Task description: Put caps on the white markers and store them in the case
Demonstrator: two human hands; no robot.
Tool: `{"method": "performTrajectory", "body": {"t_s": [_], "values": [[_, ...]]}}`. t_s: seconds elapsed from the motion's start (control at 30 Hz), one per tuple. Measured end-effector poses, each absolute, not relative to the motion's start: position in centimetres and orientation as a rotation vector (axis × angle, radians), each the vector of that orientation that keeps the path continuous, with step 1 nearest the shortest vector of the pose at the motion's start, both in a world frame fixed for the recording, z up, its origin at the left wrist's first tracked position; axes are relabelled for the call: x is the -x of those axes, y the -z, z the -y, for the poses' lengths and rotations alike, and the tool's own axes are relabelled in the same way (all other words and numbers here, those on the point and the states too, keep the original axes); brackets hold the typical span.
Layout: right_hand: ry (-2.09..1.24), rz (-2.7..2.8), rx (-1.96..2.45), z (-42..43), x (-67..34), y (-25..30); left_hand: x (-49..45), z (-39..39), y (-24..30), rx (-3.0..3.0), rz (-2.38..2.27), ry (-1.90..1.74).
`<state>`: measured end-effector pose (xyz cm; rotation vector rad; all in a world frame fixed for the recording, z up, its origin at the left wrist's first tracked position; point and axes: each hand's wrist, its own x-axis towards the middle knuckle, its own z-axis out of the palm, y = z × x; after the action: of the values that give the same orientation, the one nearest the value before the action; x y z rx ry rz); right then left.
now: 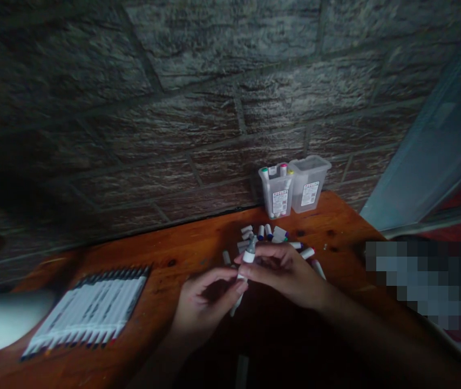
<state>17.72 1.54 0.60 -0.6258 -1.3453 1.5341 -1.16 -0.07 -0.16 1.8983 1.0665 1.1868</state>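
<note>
You've got a marker [249, 255] pinched in both hands, above the middle of the table [182, 243]. Your left hand [206, 300] is curled round the lower half and your right hand [285, 273] grips the top. Loose markers [273, 234] lie just behind it, with a neat row of markers [88, 310] off to the left.

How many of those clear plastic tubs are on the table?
2. Both stand side by side at the table's far edge by the brick wall: the left tub holds a few markers; the right tub looks empty. None seem hidden.
</note>
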Motion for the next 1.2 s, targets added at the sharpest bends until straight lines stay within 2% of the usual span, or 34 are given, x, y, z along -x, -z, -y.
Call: {"method": "performTrajectory", "body": {"t_s": [0.2,0.53,0.93,1.2], "values": [[-1.543,1.182,0.708,-2.4,-18.6,-0.8,1.4,-0.3,0.0,-1.941,-1.163,-1.127],[-1.593,0.767,0.679,-4.2,-20.7,-1.1,2.5,-2.4,0.4,-1.957,-1.387,-1.259],[-1.628,0.638,0.605,-4.2,-20.6,-1.2,3.0,-2.6,1.9,-2.112,-1.416,-1.042],[-1.687,0.582,0.517,-4.2,-20.9,-1.5,2.3,-2.3,0.9,-2.332,-1.201,-0.856]]}}
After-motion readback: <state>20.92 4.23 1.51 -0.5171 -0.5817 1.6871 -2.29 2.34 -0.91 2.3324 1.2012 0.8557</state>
